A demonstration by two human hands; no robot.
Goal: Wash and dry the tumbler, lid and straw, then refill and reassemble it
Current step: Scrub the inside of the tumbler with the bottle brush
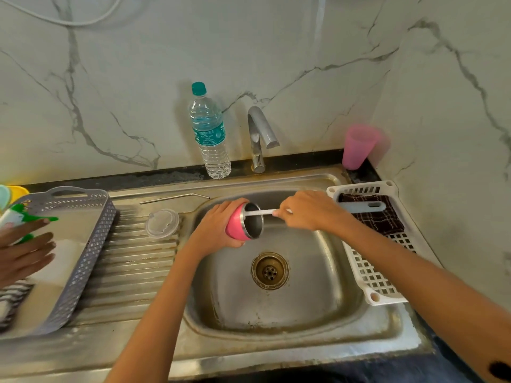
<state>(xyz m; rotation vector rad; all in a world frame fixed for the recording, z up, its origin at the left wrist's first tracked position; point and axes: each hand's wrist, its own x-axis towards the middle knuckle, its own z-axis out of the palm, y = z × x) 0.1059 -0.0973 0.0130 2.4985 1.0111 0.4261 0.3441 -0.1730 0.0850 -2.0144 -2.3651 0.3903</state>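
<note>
Head view: over the steel sink (318, 294), the left hand (218, 225) wraps around the pink tumbler (243, 222), held on its side with the open mouth facing three o'clock. The right hand (307, 210) has its fingers pinched on a thin white brush handle (261, 212) whose far end goes into the tumbler's mouth; what is on that end is hidden inside. At nine o'clock from the tumbler, the clear lid (162, 223) lies on the ribbed drainboard (132, 266), and the bent metal straw (174, 199) lies at ten o'clock near the sink's back edge. A water bottle (210, 134) and the tap (258, 139) stand at twelve o'clock. A white basket (370, 277) at three o'clock holds a dark checked cloth (378, 219). A pink cup (358, 146) stands at two o'clock. A grey basket (83, 244) sits at nine o'clock, with another person's hand (25, 252) by it.
</note>
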